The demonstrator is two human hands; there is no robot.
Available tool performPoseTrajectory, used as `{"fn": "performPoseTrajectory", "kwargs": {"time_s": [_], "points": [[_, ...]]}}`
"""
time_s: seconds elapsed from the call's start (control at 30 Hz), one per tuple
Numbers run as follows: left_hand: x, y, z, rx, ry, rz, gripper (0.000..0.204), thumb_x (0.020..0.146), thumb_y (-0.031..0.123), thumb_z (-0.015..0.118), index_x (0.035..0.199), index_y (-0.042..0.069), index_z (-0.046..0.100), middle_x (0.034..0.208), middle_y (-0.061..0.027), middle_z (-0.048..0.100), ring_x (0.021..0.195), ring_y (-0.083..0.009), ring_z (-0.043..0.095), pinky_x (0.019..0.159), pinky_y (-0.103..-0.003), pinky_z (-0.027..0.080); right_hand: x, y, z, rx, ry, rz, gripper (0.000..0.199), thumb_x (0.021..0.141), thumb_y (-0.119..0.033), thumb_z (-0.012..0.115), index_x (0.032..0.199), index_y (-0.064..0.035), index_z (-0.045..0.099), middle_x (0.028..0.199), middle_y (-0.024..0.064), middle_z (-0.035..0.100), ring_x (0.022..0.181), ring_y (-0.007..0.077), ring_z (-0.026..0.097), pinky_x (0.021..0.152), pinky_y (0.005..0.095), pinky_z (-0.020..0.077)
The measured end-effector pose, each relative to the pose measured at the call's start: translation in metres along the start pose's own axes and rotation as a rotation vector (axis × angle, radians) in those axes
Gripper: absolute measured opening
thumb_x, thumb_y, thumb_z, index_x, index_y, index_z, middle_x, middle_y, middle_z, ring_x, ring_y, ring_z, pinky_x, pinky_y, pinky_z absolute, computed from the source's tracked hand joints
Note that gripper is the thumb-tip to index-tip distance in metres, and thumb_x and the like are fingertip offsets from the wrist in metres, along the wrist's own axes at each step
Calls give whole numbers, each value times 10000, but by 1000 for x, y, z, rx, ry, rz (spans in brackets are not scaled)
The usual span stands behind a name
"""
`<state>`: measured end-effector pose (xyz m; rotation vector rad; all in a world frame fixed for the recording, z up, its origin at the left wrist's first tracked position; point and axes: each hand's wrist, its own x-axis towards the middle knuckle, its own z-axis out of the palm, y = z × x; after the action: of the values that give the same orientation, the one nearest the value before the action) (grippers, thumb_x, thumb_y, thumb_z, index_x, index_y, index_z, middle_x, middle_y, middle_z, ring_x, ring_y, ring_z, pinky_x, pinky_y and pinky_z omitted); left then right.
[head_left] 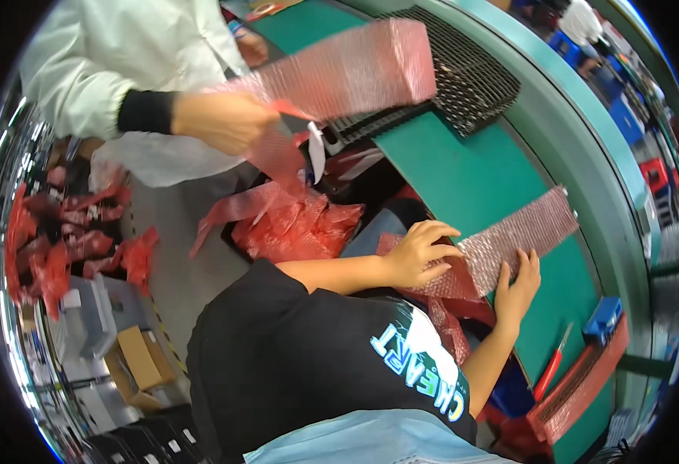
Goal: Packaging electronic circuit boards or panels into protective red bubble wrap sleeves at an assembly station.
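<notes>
A strip of pink bubble wrap (521,232) lies slantwise on the green tabletop (463,174) in front of me; its near end hangs over the edge. My left hand (426,254) is at the strip's left end, fingers apart and slightly bent, the tips by the wrap's edge. Fingers spread, my right hand (519,284) rests on the strip's near edge. To the right of my hands, a knife with a red handle (548,375) lies on the table, its blade pointing away from me. Near it stands a small blue block-like object (604,319).
At left, a co-worker in a white jacket (146,46) holds a white-bladed knife (316,151) beside a long pink bubble-wrapped bundle (347,69). Black ridged trays (463,77) are stacked at the back. Red wrap scraps (301,224) pile below. Another wrapped bundle (583,387) lies front right.
</notes>
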<state>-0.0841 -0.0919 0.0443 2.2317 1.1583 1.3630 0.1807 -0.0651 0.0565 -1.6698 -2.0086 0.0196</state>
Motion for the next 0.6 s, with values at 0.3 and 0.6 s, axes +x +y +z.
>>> {"fn": "performPoseTrajectory", "kwargs": {"time_s": [0.3, 0.6], "points": [[3, -5, 0, -88, -15, 67, 301, 765, 157, 716, 1062, 125, 680, 1257, -84, 585, 1150, -267, 538, 1002, -435, 375, 1, 5, 6, -44, -18, -30, 426, 913, -197, 620, 1314, -69, 557, 1469, 188, 452, 1339, 362, 425, 1113, 444, 307], [60, -15, 63, -27, -132, 369, 220, 755, 265, 713, 932, 139, 679, 1076, -29, 629, 1085, -231, 554, 1033, -494, 348, -1, 4, 6, -49, -39, -31, 425, 927, -189, 610, 1334, -80, 553, 1469, 188, 452, 1326, 363, 440, 1102, 447, 330]]}}
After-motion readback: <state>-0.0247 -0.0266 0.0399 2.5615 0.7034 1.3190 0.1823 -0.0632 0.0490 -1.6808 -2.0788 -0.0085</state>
